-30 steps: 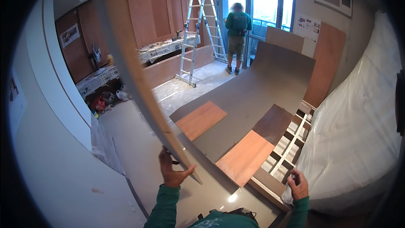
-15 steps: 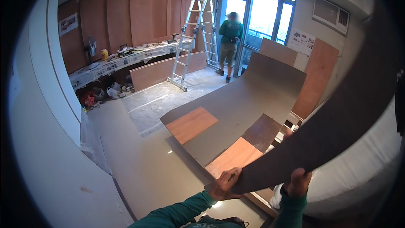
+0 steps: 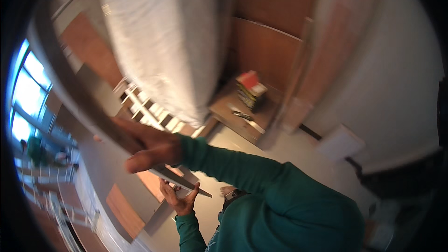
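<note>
A long dark board (image 3: 88, 107), seen nearly edge-on, slants from the upper left down to a narrow end at the lower middle. My right hand (image 3: 151, 147) is closed around it partway along, thumb on the near side; motion blurs this hand. Closer to the narrow end, my left hand (image 3: 179, 199) holds the board between thumb and fingers. Beyond the board lie a grey sheet (image 3: 95, 151) and a reddish-brown wooden panel (image 3: 125, 211).
White sheeting (image 3: 158, 32) hangs over something tall. A low brown platform (image 3: 247, 133) carries a red-topped box (image 3: 250, 88) and a knife-like tool (image 3: 242, 115). A ladder (image 3: 63, 214) and a co-worker in green (image 3: 35, 151) are at the left, near the window (image 3: 30, 95).
My view has swung to the right and tilted, bringing the sheeting and low platform into the middle. Both hands still hold the board, which now shows edge-on instead of its broad face.
</note>
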{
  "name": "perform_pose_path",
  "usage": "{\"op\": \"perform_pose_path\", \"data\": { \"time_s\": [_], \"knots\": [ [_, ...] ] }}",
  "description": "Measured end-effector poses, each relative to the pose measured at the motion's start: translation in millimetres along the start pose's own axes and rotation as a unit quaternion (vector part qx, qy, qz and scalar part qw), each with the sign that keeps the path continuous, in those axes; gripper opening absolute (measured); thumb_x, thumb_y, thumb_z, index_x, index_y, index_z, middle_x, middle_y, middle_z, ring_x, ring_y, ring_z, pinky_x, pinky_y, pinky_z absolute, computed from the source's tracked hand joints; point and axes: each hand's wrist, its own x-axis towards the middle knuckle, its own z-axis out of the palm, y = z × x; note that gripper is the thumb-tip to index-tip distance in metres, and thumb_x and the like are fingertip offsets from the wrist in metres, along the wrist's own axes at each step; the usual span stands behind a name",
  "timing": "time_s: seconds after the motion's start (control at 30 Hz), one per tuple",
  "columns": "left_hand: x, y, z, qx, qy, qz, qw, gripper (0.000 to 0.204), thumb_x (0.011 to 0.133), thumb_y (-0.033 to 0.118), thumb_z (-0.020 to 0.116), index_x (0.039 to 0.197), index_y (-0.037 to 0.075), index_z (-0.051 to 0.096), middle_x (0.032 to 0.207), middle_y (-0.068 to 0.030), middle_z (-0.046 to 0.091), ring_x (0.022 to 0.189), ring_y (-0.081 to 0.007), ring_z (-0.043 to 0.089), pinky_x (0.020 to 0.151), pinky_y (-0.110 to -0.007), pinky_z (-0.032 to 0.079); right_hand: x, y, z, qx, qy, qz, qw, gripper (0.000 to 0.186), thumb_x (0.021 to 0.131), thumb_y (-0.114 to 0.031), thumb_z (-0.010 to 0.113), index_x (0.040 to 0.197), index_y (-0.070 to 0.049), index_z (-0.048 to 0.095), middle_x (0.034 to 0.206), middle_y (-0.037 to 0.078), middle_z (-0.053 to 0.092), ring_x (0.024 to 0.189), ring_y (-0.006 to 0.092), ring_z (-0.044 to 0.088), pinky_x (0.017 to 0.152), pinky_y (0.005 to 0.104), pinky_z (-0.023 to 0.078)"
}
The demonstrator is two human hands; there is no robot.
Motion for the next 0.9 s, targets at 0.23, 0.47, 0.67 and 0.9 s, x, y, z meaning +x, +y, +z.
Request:
{"op": "perform_pose_path", "data": {
  "time_s": [0.23,0.47,0.67,0.9],
  "knots": [
    [-19.6,76.4,56.9,-0.047,-0.157,0.152,0.975,0.089,0.059,0.021,0.092,0.13,-0.002,0.044,0.125,-0.0192,0.046,0.114,-0.0347,0.051,0.08,-0.04,0.054,-92.8,-94.5,-4.2,-0.074,0.221,-0.005,0.972,0.101,0.065,-0.028,0.078,0.148,-0.001,0.027,0.11,0.006,0.05,0.095,0.0156,0.05,0.085,0.0297,0.043],
    [-50.6,71.1,80.7,-0.144,-0.382,-0.015,0.913,0.093,0.075,0.036,0.082,0.146,0.003,0.033,0.126,-0.0221,0.058,0.11,-0.032,0.061,0.079,-0.042,0.056,-197.2,-156.5,-13.2,-0.331,0.406,-0.102,0.846,0.095,0.064,-0.017,0.076,0.145,-0.002,0.029,0.125,0.013,0.049,0.111,0.0227,0.052,0.098,0.0348,0.042],
    [-141.4,-44.5,11.2,-0.044,-0.35,-0.176,0.919,0.025,0.091,0.021,0.063,0.08,-0.001,0.066,0.062,-0.0127,0.064,0.056,-0.0197,0.066,0.055,-0.031,0.051,-292.1,-196.9,-19.1,-0.457,0.58,-0.07,0.671,0.1,0.063,-0.021,0.081,0.145,0.0,0.028,0.131,0.013,0.045,0.119,0.0239,0.047,0.102,0.0367,0.039],
    [-317.8,-165.3,-121.2,0.16,-0.177,-0.337,0.911,0.019,0.079,0.014,0.069,0.072,0.001,0.058,0.064,-0.0126,0.059,0.059,-0.0252,0.057,0.059,-0.036,0.049,-357.5,-243.3,-34.9,-0.579,0.693,-0.079,0.423,0.103,0.065,-0.02,0.084,0.146,0.003,0.025,0.136,0.021,0.04,0.122,0.0303,0.046,0.105,0.04,0.039]
  ]
}}
